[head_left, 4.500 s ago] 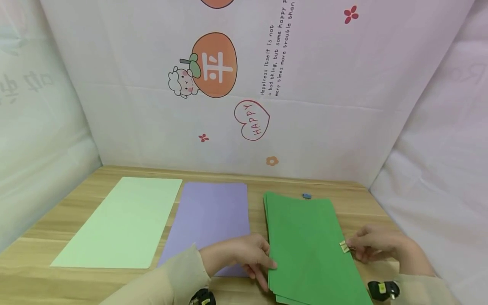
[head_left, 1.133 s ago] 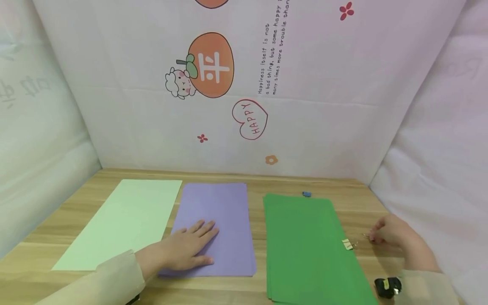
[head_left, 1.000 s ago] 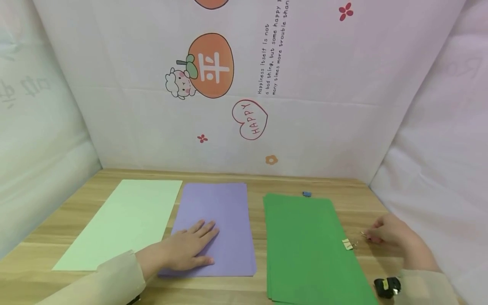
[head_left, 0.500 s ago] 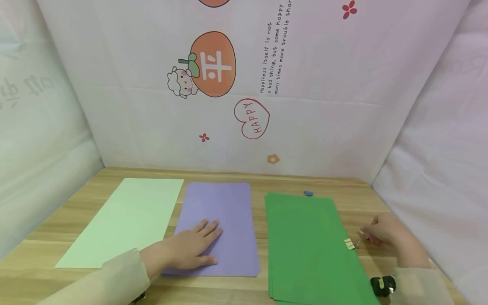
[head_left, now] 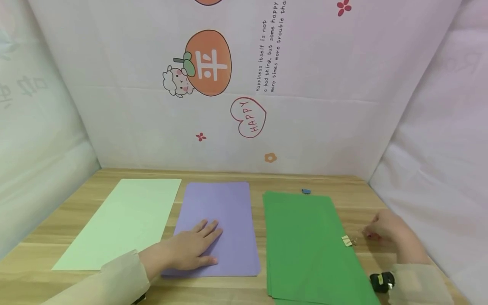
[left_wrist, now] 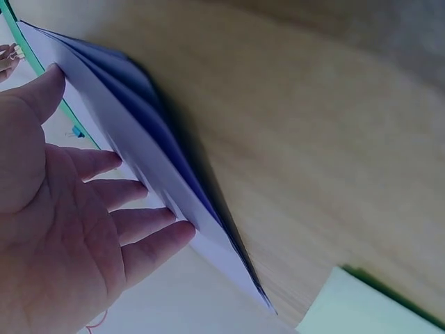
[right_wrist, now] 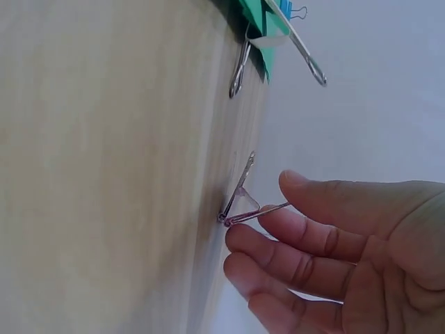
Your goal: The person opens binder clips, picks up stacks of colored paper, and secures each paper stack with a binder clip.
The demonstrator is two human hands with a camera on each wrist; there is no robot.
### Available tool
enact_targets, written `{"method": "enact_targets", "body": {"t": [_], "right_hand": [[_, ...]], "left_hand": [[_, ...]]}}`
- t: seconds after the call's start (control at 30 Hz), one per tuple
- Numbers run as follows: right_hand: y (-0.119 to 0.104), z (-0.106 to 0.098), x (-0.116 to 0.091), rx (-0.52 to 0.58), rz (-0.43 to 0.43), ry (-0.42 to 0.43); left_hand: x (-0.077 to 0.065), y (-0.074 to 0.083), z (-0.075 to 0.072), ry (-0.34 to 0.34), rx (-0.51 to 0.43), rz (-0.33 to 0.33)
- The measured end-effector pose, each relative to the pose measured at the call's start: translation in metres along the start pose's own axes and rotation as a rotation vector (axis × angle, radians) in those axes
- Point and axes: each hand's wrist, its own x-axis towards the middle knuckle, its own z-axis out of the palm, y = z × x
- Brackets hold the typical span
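Observation:
My left hand [head_left: 190, 249] lies spread on a stack of purple paper [head_left: 232, 212], fingers straight. In the left wrist view, the fingertips touch the top sheet, and the sheets part at one edge. To the right lies a green paper stack [head_left: 301, 237], its right edge gripped by a pale yellow binder clip [head_left: 347, 241]. Beyond that edge my right hand [head_left: 386, 231] is just over the table. Its thumb and fingers pinch a wire handle of a small pinkish binder clip [right_wrist: 248, 201], close to the wood in the right wrist view.
Light green paper [head_left: 126, 222] lies on the left of the wooden table [head_left: 213, 292]. A blue binder clip [head_left: 306, 191] sits behind the green stack. White printed cloth [head_left: 305, 127] walls the back and both sides.
My left hand has gone from the green stack to the purple one, which has since slid slightly right. My right hand has left the yellow binder clip on the green stack and holds another clip.

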Motion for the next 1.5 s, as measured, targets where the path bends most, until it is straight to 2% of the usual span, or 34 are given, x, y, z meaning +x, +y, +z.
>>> {"method": "enact_targets", "body": {"t": [0.13, 0.3, 0.4, 0.53, 0.63, 0.73, 0.97, 1.07, 1.2, 1.33, 1.5], "right_hand": [[0.002, -0.004, 0.001, -0.059, -0.045, 0.025], [0.008, -0.006, 0.003, -0.078, -0.089, 0.034], [0.011, -0.006, 0.004, 0.014, -0.049, -0.004], [0.013, -0.002, 0.002, 0.216, 0.025, -0.091], [0.012, -0.001, 0.001, 0.290, 0.065, -0.149], [0.010, -0.001, 0.000, 0.276, 0.090, -0.180], [0.012, -0.002, -0.002, 0.175, 0.041, -0.173], [0.012, -0.003, -0.003, 0.189, 0.044, -0.169], [0.013, -0.005, -0.004, 0.181, 0.056, -0.122], [0.014, -0.007, -0.003, 0.135, 0.031, -0.059], [0.013, -0.009, -0.001, 0.156, 0.000, -0.029]], "left_hand": [[-0.001, 0.000, -0.001, 0.004, -0.002, -0.001], [-0.002, 0.000, -0.001, 0.004, -0.007, -0.005], [-0.001, 0.000, -0.001, 0.008, -0.010, -0.006], [-0.002, 0.000, -0.003, 0.009, -0.010, -0.008], [-0.002, 0.001, -0.004, 0.005, -0.010, -0.010], [-0.002, 0.001, -0.004, 0.000, -0.011, -0.013], [-0.002, 0.002, -0.004, -0.006, -0.010, -0.015], [-0.002, 0.002, -0.005, -0.010, -0.016, -0.015], [-0.002, 0.003, -0.005, -0.012, -0.018, -0.012], [-0.001, 0.004, -0.006, -0.015, -0.013, -0.010], [0.001, 0.003, -0.009, -0.016, -0.025, -0.015]]}}
